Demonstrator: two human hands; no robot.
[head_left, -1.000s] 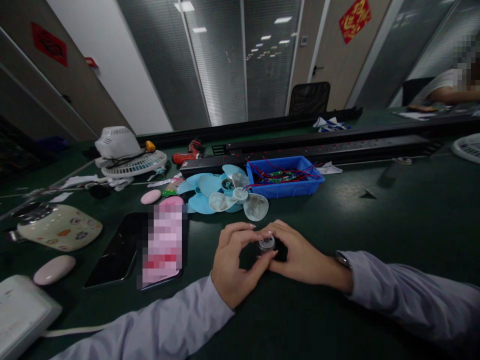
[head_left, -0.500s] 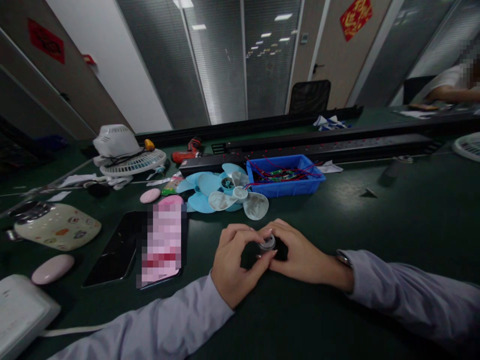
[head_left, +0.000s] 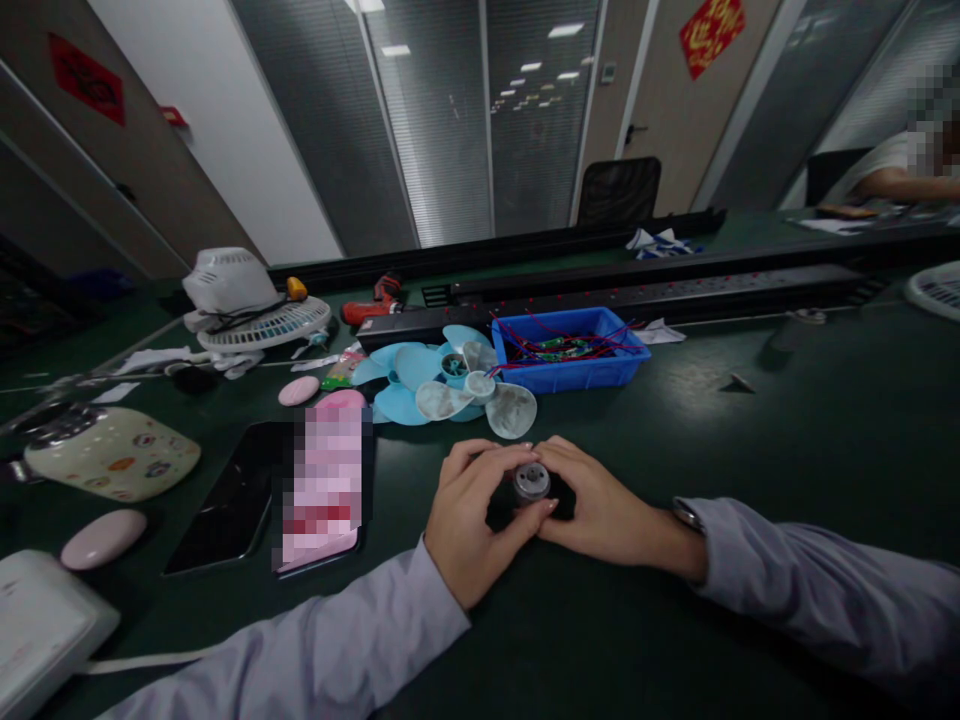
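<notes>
A dim office with glass partitions at the back, and a dark green table filling the near ground. Dead centre, close to the near edge, sits a small round metal part, its flat, ribbed face pointing up and a touch toward the camera, so its short axis stands roughly upright off the table. The left hand comes in from the near left and curls around it, with the thumb under the near side and the forefinger arched over the far side. The right hand meets it from the right, fingertips pressed to the same part. Both hands are closed on it and about equally near. The part lies right between the two sets of fingertips, not out ahead of either. Its lower body is lost in shadow inside the cupped fingers, so whether it touches the table is hard to say. Just beyond it lie pale fan blades, with a blue bin of wired boards on their right. To the left is a black phone, and further off a white fan grille. Far right, another person's arm rests on the table, well apart.
</notes>
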